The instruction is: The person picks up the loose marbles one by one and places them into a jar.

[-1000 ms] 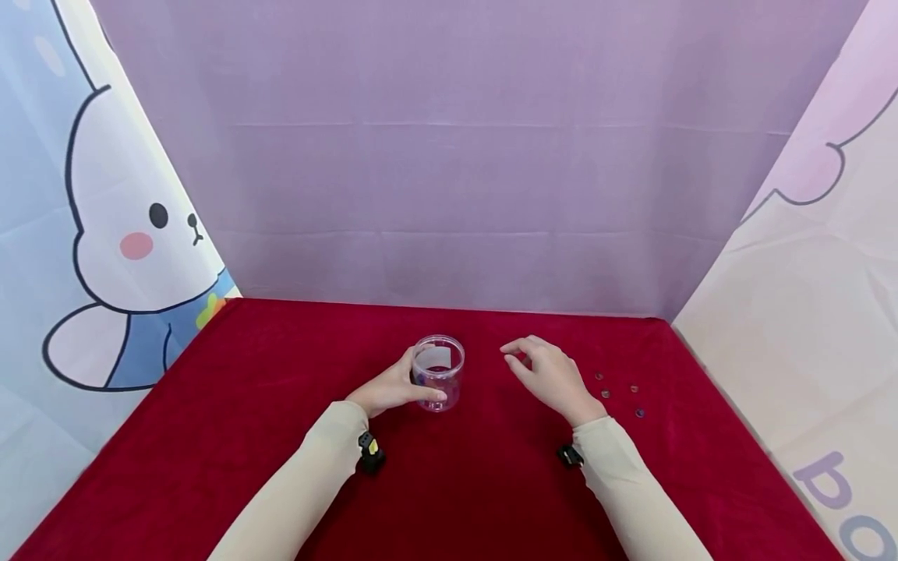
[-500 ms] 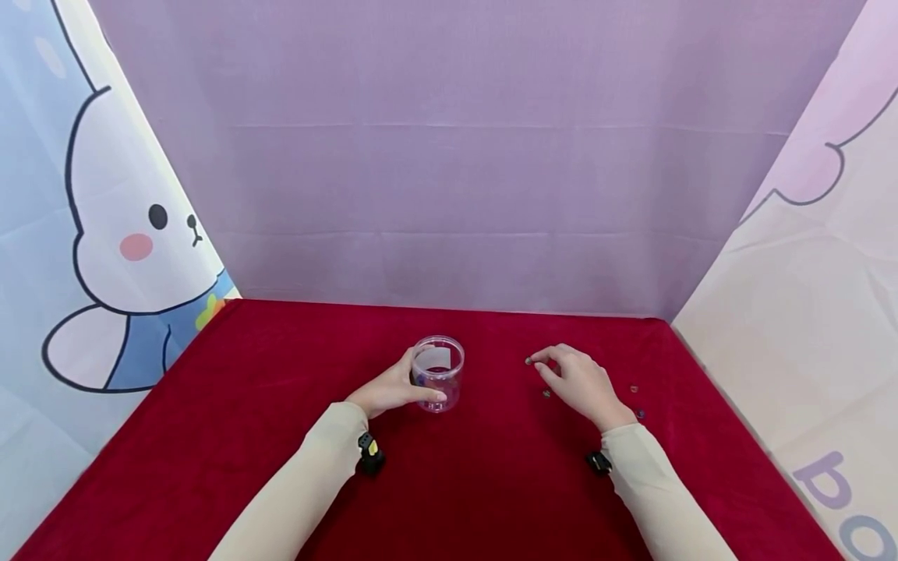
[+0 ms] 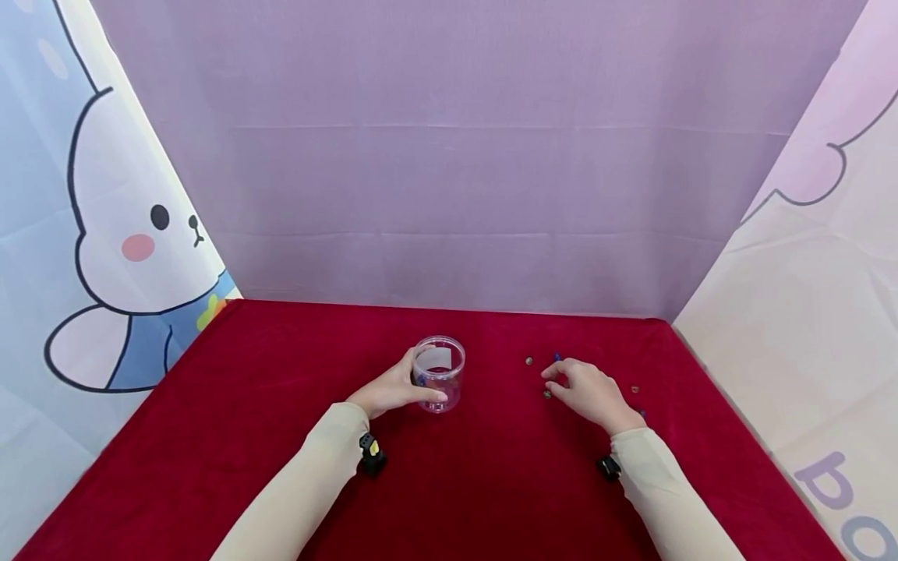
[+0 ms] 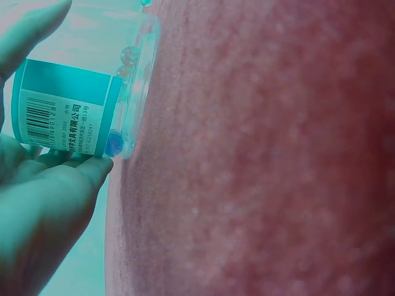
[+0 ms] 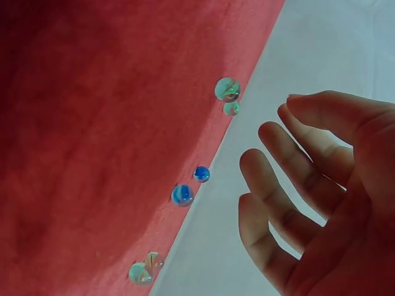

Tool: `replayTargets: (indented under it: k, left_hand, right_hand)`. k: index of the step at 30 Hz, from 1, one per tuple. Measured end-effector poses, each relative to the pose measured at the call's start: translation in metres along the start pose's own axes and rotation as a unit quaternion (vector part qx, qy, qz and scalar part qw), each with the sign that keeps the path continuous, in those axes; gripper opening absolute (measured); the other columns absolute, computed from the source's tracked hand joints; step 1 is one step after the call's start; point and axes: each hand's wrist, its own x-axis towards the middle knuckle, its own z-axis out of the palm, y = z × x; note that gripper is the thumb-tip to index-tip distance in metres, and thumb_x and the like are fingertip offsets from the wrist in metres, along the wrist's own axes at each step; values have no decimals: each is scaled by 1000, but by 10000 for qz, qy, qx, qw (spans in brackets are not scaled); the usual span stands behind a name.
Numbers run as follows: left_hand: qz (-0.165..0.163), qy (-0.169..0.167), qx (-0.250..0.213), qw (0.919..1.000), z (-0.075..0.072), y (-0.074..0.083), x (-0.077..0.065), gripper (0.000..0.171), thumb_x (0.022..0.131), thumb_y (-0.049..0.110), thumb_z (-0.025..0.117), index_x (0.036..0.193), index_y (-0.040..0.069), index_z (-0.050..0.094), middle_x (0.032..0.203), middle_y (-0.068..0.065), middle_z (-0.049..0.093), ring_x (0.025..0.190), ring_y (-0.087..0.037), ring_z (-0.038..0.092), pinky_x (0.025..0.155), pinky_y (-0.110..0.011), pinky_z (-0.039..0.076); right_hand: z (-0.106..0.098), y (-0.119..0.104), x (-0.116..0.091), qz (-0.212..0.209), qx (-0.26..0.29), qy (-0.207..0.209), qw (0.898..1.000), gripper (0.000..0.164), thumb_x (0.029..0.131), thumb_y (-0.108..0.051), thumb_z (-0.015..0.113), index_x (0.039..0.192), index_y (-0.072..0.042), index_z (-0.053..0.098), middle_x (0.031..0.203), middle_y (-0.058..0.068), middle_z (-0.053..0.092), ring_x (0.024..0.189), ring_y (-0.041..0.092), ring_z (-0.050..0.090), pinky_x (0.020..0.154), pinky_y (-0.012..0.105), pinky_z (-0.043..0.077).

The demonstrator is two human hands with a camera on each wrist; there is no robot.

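My left hand (image 3: 394,386) holds a clear plastic jar (image 3: 449,393) upright on the red cloth, fingers and thumb around its side. A turquoise label with a barcode (image 4: 68,117) shows in the left wrist view, and a blue marble (image 4: 114,143) and a clear marble (image 4: 129,55) lie inside near the base. My right hand (image 3: 588,393) hovers over the cloth with loosely bent fingers and nothing in them. Close to its fingertips lie a green-streaked marble (image 3: 547,394), another small marble (image 3: 529,361) and a blue marble (image 3: 557,357). In the right wrist view, several marbles (image 5: 182,195) show apart from the fingers.
On the red cloth (image 3: 449,499), an amber-looking marble (image 3: 634,389) and a blue marble (image 3: 641,413) lie right of the right hand, the latter at the wrist's edge. A lilac curtain (image 3: 449,195) stands behind the table, with printed cloth panels (image 3: 807,351) at the sides.
My right hand has moved rightward, away from the jar. Two marbles now lie farther left than the group seen at first, and a blue one shows beyond the fingers. The left hand keeps still.
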Motion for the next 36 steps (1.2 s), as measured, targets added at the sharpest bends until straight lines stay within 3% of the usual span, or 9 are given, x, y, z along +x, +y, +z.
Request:
replayTargets:
  k: [20,36]
  left_hand:
    - [-65,10,59,10000,1,-2,1,103,79,31,87,157,21,20,150,-6,38,138,-28,33,107,-55,39]
    - [10,1,72,10000,2,-2,1,103,80,31,86,157,19,19,151,-7,37,139,-28,33,108,-56,38]
  right_hand:
    - [10,8,-4,95,-95,-515,9986,19,91,-16,74,109,-14,75,107,0,69,97,22,64,78,48,53]
    - [17,6,0,94,-156,-572,9982,23,89,-14,77,111,-13,75,105,1,68,98,20,63,79,46,54]
